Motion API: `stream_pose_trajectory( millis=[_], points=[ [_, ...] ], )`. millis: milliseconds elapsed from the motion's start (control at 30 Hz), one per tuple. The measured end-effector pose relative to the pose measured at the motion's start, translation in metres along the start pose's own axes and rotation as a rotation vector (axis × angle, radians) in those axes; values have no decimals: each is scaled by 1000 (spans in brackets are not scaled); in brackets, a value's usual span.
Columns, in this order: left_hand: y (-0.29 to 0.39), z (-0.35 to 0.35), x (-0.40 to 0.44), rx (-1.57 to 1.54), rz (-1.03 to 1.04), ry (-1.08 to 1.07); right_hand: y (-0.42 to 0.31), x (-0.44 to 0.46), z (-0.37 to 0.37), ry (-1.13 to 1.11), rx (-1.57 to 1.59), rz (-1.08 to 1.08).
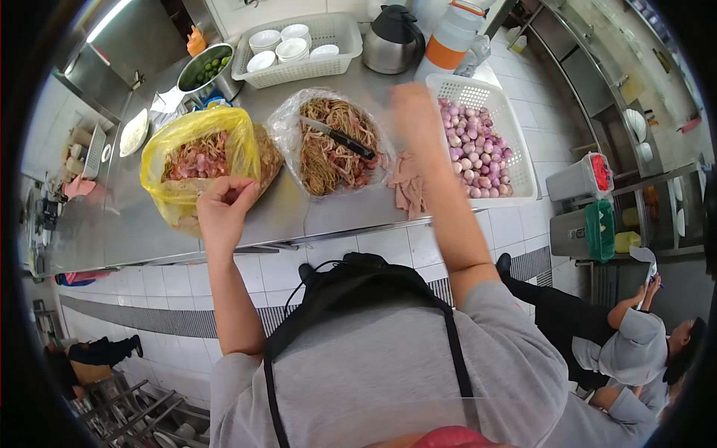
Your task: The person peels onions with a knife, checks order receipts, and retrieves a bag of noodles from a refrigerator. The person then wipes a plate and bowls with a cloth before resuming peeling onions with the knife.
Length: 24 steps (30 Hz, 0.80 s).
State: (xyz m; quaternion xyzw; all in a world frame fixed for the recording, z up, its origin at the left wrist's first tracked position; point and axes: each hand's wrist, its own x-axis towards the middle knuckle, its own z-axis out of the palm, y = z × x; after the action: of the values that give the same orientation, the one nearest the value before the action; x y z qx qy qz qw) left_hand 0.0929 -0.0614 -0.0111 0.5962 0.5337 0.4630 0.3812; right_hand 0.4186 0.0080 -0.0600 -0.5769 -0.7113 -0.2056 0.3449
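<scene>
Where the left hand [225,209] hangs at the yellow bag [154,164], left of centre, thumb and fingers are drawn together, nothing visible between them. A snag there could tip the bag and spill its peelings over the table [328,216]. At centre, the cloth [409,187] lies by the table's edge; a brush of the forearm might drag it off. Upper centre, the knife [347,140] rests loose on peelings in the clear bag [281,116]; should it sink in, it could cut reaching fingers. The right hand [414,104], beside the onion basket [524,160] at upper right, is too blurred to tell its grip.

Counted: one yellow bag, one cloth, one knife, one onion basket. The onions [474,142] inside overlap too much to count. Beyond: one bottle [448,46], one jug [392,48], about five piles of bowls [292,51], one pot [233,81] of uncountable limes [208,71].
</scene>
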Motion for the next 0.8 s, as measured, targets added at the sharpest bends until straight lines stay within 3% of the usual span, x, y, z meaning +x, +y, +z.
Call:
stream_pose_trajectory(
  millis=[33,67,100,133,200,300,400,500,600,700,800],
  points=[
    [-4,1,-3,-3,-19,-53,12,6,-36,-214,-225,253],
    [-7,4,-5,-6,-34,-103,58,-2,-41,-204,-88,530],
    [-13,9,-4,-11,-43,-152,95,-17,-45,-158,-234,572],
    [-30,20,-3,30,41,-230,116,-21,-55,-403,-357,698],
    [-32,55,-2,59,103,-461,142,-38,-59,-548,-314,696],
    [-54,106,5,45,229,-341,172,-60,-44,-526,-125,682],
    [-63,127,11,117,235,-277,170,-49,-54,-370,268,947],
    [-68,131,13,139,322,-256,148,-35,-87,-30,707,985],
    [-71,124,4,71,256,-248,92,-12,-107,106,898,977],
    [-75,117,-1,35,181,-217,32,-16,-87,-148,869,794],
    [-68,107,-3,51,175,-198,-35,-30,-47,-365,1027,783]
  ],
)
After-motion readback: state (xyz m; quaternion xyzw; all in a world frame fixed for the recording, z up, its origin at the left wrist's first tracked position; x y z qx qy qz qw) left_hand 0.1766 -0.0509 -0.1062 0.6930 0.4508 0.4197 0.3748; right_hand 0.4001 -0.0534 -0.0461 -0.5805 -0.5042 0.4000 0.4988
